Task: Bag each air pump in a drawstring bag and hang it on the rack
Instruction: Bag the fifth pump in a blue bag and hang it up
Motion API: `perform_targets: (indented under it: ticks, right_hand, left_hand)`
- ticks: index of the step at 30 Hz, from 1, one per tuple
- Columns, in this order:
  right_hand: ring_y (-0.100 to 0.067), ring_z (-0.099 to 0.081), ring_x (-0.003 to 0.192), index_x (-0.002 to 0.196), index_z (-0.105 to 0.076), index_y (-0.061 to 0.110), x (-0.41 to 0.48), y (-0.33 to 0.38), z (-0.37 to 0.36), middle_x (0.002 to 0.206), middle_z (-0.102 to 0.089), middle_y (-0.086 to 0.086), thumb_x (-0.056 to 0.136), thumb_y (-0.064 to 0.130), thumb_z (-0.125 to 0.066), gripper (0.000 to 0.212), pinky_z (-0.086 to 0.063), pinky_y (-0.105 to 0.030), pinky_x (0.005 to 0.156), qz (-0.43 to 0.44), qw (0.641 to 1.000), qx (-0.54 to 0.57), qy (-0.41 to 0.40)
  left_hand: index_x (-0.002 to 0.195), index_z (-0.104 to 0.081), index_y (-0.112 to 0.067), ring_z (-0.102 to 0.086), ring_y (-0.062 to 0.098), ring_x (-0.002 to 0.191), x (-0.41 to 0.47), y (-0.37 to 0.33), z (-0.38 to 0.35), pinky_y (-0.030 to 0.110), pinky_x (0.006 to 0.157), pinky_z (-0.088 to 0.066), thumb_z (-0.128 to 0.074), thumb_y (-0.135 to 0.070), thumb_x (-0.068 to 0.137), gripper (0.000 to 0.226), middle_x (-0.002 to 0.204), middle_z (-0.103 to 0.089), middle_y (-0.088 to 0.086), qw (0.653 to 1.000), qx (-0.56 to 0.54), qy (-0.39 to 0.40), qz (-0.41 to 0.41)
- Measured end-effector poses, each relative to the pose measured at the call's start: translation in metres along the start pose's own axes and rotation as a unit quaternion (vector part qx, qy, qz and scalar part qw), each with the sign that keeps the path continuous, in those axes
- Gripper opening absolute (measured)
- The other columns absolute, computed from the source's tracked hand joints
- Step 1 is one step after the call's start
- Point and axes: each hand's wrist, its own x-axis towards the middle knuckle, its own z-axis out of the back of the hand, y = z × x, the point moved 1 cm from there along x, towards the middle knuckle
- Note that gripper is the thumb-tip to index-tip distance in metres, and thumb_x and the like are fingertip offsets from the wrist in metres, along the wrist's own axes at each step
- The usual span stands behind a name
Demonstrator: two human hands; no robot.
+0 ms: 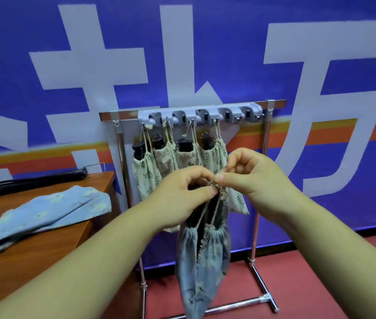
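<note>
Item: blue drawstring bag point(203, 261), black air pump point(221, 210) protruding, hanging mid-air before rack point(267, 157). Left hand point(182, 192) and right hand point(251, 178) both pinch cord point(213, 183). Step: likely cinching. Next: loop cord over free end hook point(250, 114).

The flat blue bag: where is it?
Head view, left: the blue bag lies on the table, in front of the black air pump, left of the rack.

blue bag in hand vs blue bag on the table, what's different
The held bag hangs upright from its drawstrings; the table bag lies flat on the table. The held bag is gathered around a dark pump, left hand and right hand pinching the drawstrings; the table bag is untouched. Both are blue floral cloth.
</note>
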Motion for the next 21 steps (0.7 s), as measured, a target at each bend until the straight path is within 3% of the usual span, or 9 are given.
perform_targets:
  ticks: [3,7,9,11,15,21]
  right_hand:
    - [-0.013,-0.057,0.059,0.080,-0.052,0.011,0.006,0.002,0.020,0.081,-0.062,-0.023,0.079,-0.010,-0.074,0.031,-0.046,-0.015,0.055,0.027,0.999,0.000,-0.045]
    - [-0.025,-0.057,0.072,0.079,-0.051,0.012,0.019,0.000,0.054,0.083,-0.063,-0.036,0.078,-0.007,-0.077,0.032,-0.050,-0.031,0.069,0.025,0.998,-0.014,-0.054]
    - [-0.023,-0.055,0.071,0.080,-0.051,0.013,0.028,-0.001,0.076,0.077,-0.062,-0.029,0.079,-0.004,-0.078,0.032,-0.048,-0.033,0.070,0.016,0.998,-0.023,-0.047]
    - [-0.020,-0.057,0.069,0.086,-0.051,0.013,0.036,-0.003,0.099,0.073,-0.063,-0.015,0.081,-0.006,-0.076,0.032,-0.049,-0.025,0.066,0.007,0.999,-0.041,-0.016]
    - [-0.018,-0.061,0.072,0.091,-0.053,0.012,0.047,-0.016,0.145,0.078,-0.067,-0.008,0.084,-0.007,-0.072,0.028,-0.051,-0.023,0.072,-0.010,0.997,-0.077,-0.012]
    - [-0.021,-0.058,0.074,0.085,-0.062,0.016,0.086,-0.042,0.191,0.071,-0.067,-0.002,0.088,-0.003,-0.069,0.020,-0.043,-0.028,0.068,-0.041,0.994,0.049,-0.087]
  left_hand:
    - [0.082,-0.069,-0.020,-0.055,0.002,0.064,0.021,-0.012,-0.016,0.023,0.069,-0.045,-0.076,-0.013,0.086,0.011,0.068,-0.063,-0.017,0.999,0.013,-0.039,-0.017]
    - [0.079,-0.069,-0.010,-0.048,0.002,0.055,0.048,-0.021,-0.046,0.018,0.057,-0.040,-0.068,-0.009,0.089,0.010,0.059,-0.056,-0.013,0.995,-0.007,-0.098,-0.002]
    - [0.078,-0.067,-0.012,-0.044,0.001,0.052,0.064,-0.025,-0.061,0.016,0.053,-0.037,-0.065,-0.011,0.090,0.012,0.057,-0.053,-0.013,0.993,0.021,-0.112,-0.009]
    - [0.079,-0.065,-0.015,-0.043,0.002,0.052,0.082,-0.028,-0.072,0.017,0.052,-0.036,-0.063,-0.014,0.092,0.013,0.060,-0.052,-0.010,0.993,0.033,-0.117,-0.008]
    - [0.077,-0.056,-0.023,-0.043,0.010,0.056,0.127,-0.029,-0.091,0.029,0.056,-0.032,-0.058,-0.019,0.096,0.019,0.063,-0.050,-0.008,0.991,0.066,-0.117,-0.024]
    - [0.079,-0.061,-0.022,-0.052,0.010,0.065,0.193,-0.032,-0.109,0.030,0.060,-0.036,-0.057,-0.029,0.098,0.021,0.069,-0.058,-0.008,0.975,0.185,-0.107,-0.051]
